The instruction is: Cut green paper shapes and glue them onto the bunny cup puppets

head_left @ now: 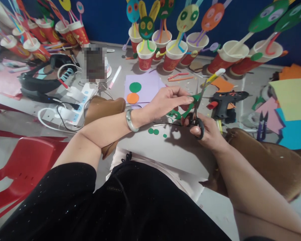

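Observation:
My left hand (172, 100) pinches a piece of green paper (177, 113) with cut-out gaps in it, held above the table. In my right hand (208, 130) is a pair of black-handled scissors (198, 125), blades pointing up and apart around the paper's right end. Several small green paper circles (153, 132) lie on the table just below my hands. Left of my hands, a larger green circle (135, 87) and an orange circle (132, 98) rest on a lilac sheet (142, 80).
Red paper cups (172, 62) with spoon puppets line the back. A black glue gun (227, 102) and purple-handled snips (262, 127) lie right, near coloured paper (291, 100). At left are a power strip (81, 103), cables, a black headset (37, 80) and a red chair (27, 160).

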Available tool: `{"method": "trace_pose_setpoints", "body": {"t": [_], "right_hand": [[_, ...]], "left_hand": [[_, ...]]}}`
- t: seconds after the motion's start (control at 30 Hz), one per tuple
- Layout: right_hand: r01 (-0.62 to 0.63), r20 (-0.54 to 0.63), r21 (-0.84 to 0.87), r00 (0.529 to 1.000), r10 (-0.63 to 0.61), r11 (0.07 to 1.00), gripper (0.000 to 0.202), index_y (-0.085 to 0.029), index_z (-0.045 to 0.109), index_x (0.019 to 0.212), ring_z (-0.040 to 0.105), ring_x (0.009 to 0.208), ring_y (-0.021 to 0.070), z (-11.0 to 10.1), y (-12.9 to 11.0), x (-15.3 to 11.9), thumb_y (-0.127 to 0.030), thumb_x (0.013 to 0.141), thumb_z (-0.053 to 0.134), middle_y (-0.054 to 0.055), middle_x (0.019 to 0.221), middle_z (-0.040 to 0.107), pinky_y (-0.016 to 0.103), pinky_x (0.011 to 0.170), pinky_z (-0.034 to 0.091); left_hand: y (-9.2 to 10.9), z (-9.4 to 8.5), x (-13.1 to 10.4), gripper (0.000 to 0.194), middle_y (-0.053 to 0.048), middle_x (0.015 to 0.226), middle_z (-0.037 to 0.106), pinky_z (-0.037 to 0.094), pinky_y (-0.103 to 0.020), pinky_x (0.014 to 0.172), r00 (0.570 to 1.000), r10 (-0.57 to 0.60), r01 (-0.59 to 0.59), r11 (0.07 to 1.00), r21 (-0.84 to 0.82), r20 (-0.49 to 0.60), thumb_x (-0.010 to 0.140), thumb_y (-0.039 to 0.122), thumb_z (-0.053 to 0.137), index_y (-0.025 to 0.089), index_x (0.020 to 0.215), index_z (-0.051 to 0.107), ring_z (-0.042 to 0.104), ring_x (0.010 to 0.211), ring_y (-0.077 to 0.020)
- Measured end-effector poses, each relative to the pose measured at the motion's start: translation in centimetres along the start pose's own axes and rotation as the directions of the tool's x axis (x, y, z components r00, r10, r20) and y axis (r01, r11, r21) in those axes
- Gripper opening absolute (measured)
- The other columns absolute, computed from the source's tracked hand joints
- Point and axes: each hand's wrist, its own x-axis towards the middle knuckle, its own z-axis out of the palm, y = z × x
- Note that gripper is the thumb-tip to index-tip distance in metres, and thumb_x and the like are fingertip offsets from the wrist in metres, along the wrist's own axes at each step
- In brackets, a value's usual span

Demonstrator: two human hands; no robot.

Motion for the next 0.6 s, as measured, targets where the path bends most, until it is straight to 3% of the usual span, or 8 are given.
{"method": "trace_pose_setpoints", "body": {"t": [0.2,0.6], "right_hand": [[-0.013,-0.041,0.005,0.999,0.013,1.0,0.076,-0.023,0.059,0.072,0.05,0.068,0.0203,0.1,0.3,-0.1,-0.098,0.076,0.062,0.002,0.069,0.057,0.035,0.068,0.036],[-0.016,-0.061,0.014,0.998,0.017,1.0,0.077,-0.022,0.056,0.065,0.042,0.06,0.0163,0.1,-0.1,0.1,-0.098,0.074,0.064,0.0,0.062,0.052,0.035,0.065,0.035]], "left_hand": [[1.1,0.7,-0.5,0.025,0.003,0.07,0.069,0.052,-0.027,0.078,0.997,-0.076,0.073,0.991,-0.115,-0.02,0.1,0.009,0.066,0.015,0.076,0.068,0.061,0.067,-0.0063],[1.3,0.7,-0.5,0.022,0.005,0.068,0.069,0.052,-0.023,0.073,0.998,-0.064,0.063,0.993,-0.099,0.001,0.097,0.012,0.071,0.015,0.076,0.067,0.063,0.065,-0.0044]]}}
